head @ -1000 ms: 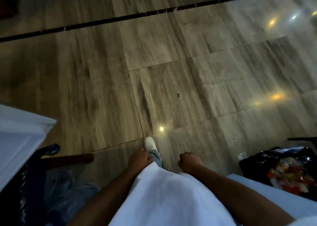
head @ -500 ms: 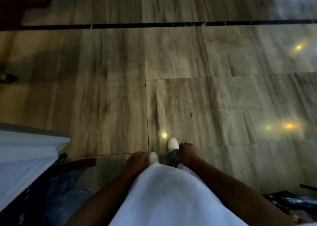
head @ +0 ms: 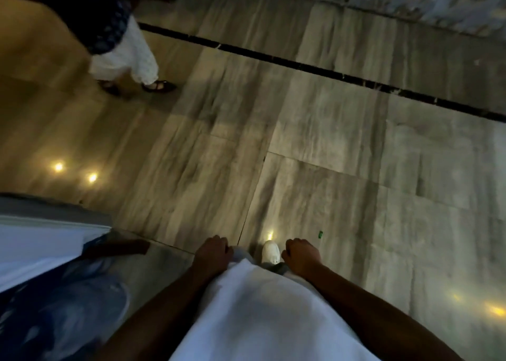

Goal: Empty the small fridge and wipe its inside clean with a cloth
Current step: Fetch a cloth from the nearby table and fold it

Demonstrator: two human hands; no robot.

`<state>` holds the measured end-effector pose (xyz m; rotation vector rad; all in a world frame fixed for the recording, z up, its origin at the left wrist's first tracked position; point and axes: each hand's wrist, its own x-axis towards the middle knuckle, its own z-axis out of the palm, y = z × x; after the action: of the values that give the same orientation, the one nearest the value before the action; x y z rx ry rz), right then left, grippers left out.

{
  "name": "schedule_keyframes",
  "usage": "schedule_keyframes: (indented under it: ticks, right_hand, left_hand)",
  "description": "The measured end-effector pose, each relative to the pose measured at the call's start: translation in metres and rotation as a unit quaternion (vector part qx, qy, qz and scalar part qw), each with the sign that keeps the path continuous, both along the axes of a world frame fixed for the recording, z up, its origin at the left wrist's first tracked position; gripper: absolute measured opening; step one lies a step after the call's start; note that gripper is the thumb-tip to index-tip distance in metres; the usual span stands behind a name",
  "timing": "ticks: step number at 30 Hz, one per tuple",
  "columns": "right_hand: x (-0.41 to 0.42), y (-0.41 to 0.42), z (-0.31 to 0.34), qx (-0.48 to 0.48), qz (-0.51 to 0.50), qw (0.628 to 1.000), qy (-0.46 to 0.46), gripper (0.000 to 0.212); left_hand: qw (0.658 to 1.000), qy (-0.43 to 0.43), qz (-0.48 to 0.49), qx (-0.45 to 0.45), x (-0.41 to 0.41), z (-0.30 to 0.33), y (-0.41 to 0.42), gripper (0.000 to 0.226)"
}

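I look straight down at a grey tiled floor while standing. My left hand hangs at my side with its fingers curled and nothing in it. My right hand is a loose fist, also holding nothing. Between them hangs my white shirt, with one white shoe showing below it. A white flat surface juts in at the lower left; I cannot tell whether it belongs to the fridge. No cloth is in view.
Another person's legs in white trousers and dark sandals stand at the upper left. A blue plastic bag lies on the floor at the lower left, beside a brown wooden piece. A dark stripe crosses the tiles.
The view has swung left: the black bag at the right has left the frame and another person's legs have come in at the upper left. My feet have stepped; both hands stay at my sides.
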<state>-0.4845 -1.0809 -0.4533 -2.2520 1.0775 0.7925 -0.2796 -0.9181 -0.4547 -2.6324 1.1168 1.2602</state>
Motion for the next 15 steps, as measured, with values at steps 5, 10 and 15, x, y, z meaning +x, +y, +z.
schedule_keyframes:
  ticks: [5,10,15]
  right_hand:
    - [0.037,-0.035,-0.007,0.004,0.077,0.997,0.009,0.03]
    - [0.09,-0.064,-0.015,0.01,0.132,0.991,0.025,0.031]
    - [0.166,-0.1,-0.019,0.0,0.156,0.987,0.023,0.031]
  left_hand:
    - [0.998,0.014,0.054,0.012,0.018,0.004,-0.022,0.037]
    - [0.996,0.024,0.087,0.024,0.053,-0.004,-0.032,0.039]
    - [0.992,0.019,0.128,0.005,0.119,-0.009,-0.059,0.034]
